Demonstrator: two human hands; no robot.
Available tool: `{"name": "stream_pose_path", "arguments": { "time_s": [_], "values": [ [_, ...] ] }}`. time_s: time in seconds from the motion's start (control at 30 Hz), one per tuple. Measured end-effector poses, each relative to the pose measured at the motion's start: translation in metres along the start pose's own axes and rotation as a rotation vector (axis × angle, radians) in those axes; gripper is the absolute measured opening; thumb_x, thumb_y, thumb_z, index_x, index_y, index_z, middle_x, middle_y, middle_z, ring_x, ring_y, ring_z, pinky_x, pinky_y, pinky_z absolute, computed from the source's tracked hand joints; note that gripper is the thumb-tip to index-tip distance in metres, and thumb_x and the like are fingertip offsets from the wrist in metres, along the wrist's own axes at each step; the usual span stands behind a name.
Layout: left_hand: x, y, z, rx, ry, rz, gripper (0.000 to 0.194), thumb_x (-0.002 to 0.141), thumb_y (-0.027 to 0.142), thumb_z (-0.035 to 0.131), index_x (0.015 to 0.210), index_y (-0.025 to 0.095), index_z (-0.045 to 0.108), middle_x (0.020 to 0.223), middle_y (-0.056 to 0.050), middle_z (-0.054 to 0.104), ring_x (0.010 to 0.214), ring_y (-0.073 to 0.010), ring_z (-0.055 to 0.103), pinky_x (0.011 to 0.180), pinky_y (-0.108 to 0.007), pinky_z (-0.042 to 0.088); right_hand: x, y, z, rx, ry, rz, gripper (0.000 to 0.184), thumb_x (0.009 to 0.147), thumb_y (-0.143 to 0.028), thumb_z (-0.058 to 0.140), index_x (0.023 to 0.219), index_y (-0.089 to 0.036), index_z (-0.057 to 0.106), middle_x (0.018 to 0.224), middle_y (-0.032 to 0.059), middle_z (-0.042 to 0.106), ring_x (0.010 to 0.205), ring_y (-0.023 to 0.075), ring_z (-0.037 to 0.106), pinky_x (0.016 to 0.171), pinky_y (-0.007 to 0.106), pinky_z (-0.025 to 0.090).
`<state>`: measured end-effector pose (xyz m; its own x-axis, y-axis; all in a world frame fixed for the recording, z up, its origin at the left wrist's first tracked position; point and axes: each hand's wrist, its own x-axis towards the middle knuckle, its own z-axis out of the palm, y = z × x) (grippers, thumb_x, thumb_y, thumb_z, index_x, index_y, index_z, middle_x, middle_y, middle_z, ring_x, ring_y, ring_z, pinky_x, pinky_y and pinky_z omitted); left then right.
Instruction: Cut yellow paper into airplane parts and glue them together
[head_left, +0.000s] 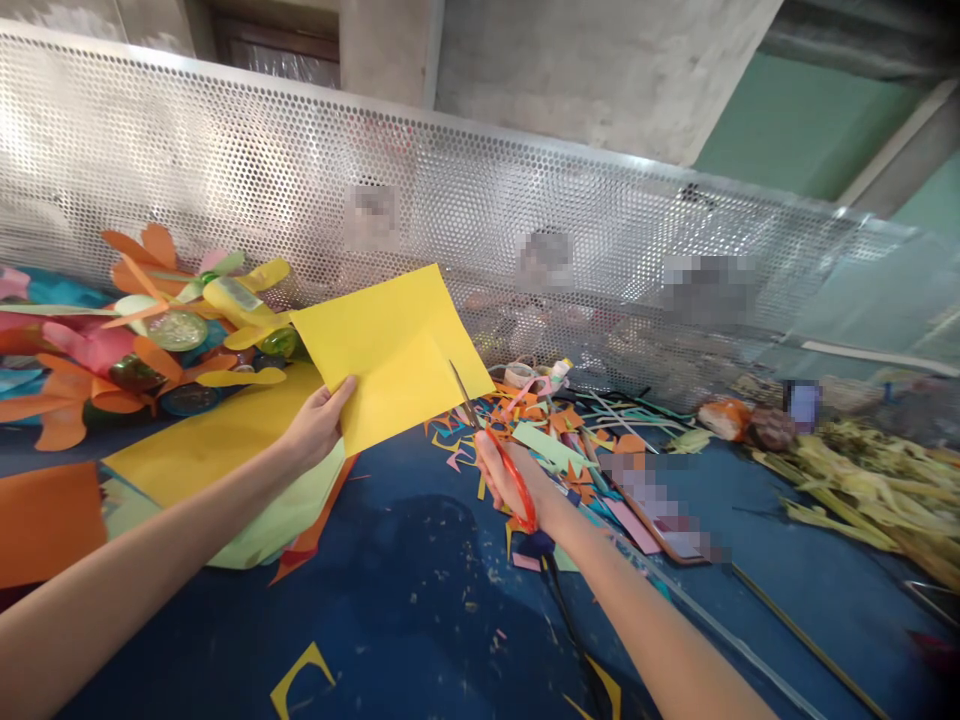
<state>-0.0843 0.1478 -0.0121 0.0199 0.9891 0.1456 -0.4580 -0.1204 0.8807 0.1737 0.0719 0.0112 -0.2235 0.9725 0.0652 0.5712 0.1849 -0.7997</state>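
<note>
A yellow sheet of paper (390, 350) is held up above the blue table, tilted, with my left hand (319, 425) pinching its lower left edge. My right hand (506, 485) grips a pair of scissors (517, 485) by red handles. Their dark blades point up and left, at the sheet's lower right edge. Whether the blades have cut into the paper is hard to tell. Beneath my left forearm lie more sheets, yellow (187, 450), pale green (289, 515) and orange (52, 525).
Paper flowers (157, 310) in several colours pile up at the left. Coloured scraps (555, 430) and a phone (660, 510) lie right of centre. Dried husks (885, 470) cover the far right. A perforated metal panel (450, 210) runs along the back. Yellow offcuts (300, 680) lie in front.
</note>
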Motion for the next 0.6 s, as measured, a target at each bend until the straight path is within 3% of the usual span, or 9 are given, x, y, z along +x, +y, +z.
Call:
{"name": "stream_pose_path", "arguments": {
  "time_s": [0.27,0.6],
  "values": [
    [0.0,0.0,0.0,-0.008,-0.006,0.005,0.026,0.081,0.029,0.059,0.104,0.018,0.062,0.109,-0.007,0.065,0.095,-0.0205,0.063,0.077,-0.025,0.054,-0.003,-0.014,-0.004,-0.247,0.048,-0.077,0.054,0.085,-0.064,0.019,0.05,-0.023,0.024,0.041,-0.0027,0.033,0.038,0.0134,0.042,0.044,0.026,0.035],
    [-0.001,0.002,0.001,-0.013,-0.015,0.018,0.026,0.08,0.029,0.06,0.103,0.018,0.062,0.108,-0.007,0.066,0.096,-0.0198,0.063,0.078,-0.024,0.054,-0.002,-0.013,-0.004,-0.332,0.106,-0.074,0.054,0.087,-0.059,0.019,0.048,-0.023,0.024,0.04,-0.0019,0.034,0.037,0.0144,0.044,0.046,0.027,0.035]
  ]
}}
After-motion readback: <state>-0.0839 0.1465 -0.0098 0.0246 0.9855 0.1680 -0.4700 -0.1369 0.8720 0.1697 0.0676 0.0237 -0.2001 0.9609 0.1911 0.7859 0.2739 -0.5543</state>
